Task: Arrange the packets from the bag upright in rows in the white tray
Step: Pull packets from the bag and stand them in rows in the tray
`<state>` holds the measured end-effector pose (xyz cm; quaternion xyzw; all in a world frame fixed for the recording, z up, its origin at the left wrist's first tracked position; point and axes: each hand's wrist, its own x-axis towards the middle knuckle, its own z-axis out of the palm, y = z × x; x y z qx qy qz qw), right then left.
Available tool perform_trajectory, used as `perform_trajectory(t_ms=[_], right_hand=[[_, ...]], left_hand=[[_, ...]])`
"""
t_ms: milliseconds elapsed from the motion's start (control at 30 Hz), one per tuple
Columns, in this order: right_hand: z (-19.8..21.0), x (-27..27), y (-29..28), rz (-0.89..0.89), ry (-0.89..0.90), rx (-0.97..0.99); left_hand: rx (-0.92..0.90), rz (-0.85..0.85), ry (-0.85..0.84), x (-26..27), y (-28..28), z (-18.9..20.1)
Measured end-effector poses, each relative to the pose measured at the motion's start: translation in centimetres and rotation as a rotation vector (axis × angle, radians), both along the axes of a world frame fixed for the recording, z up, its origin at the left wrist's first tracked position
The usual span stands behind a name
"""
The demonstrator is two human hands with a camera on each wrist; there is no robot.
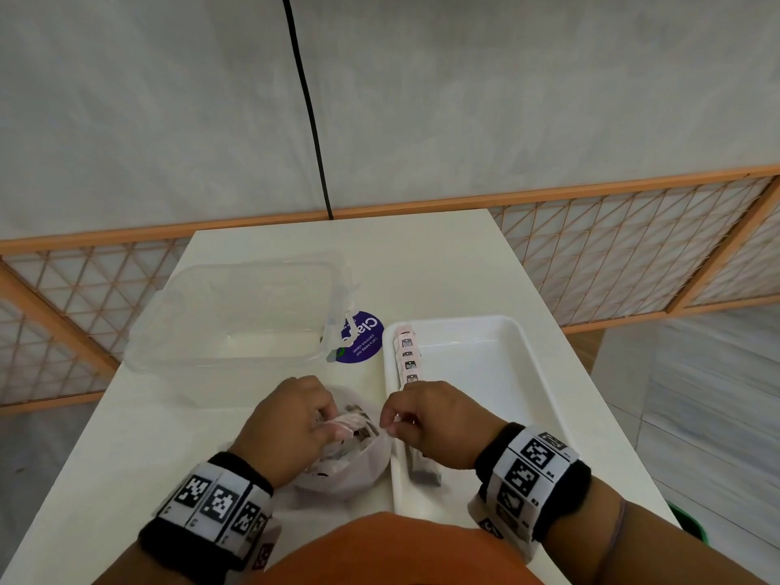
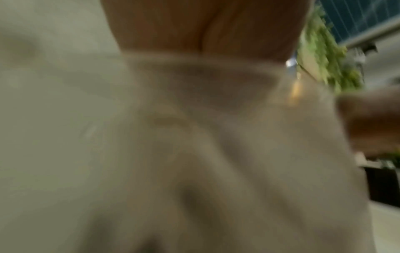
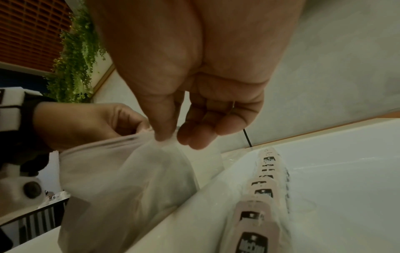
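The packets (image 1: 407,356) already placed stand upright in 1 row along the left wall of the white tray (image 1: 502,373), pink faces with dark labels overlapping one behind another. More packets (image 1: 352,420) lie loose inside the thin translucent bag (image 1: 358,462), which sits on the table (image 1: 422,268) just beside the tray's left rim. The left hand (image 1: 291,420) reaches into the bag's mouth, fingers curled around pale packets there. The right hand (image 3: 194,102) pinches the bag's edge between thumb and forefinger — the other fingers loosely bent. Beyond the bag a clear plastic box (image 1: 240,314) stands open, a round purple sticker (image 1: 363,344) beside it.
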<state>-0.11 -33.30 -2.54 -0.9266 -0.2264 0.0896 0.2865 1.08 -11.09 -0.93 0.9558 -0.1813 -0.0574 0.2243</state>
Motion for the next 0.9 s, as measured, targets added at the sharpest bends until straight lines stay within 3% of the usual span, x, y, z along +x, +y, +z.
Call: perform_trajectory(t_ms=[200,433,600,900], right_hand=[[1.5,-0.1,0.5,-0.089,0.014,0.138],[4.5,-0.1,2.9,-0.145,0.171,0.489],[4.5,0.8,3.7,-0.195,0.101,0.467],[3.8,1.4,4.0,-0.209,0.184,0.584]], left_hand=[[-0.427,0.103,0.08,0.1,0.9,1.3],[-0.973,0.193,0.524,0.1,-0.5,2.3],[-1.097,0.194,0.668,0.4,-0.9,2.8],[-1.059,0.099,0.6,0.7,-0.8,2.1]])
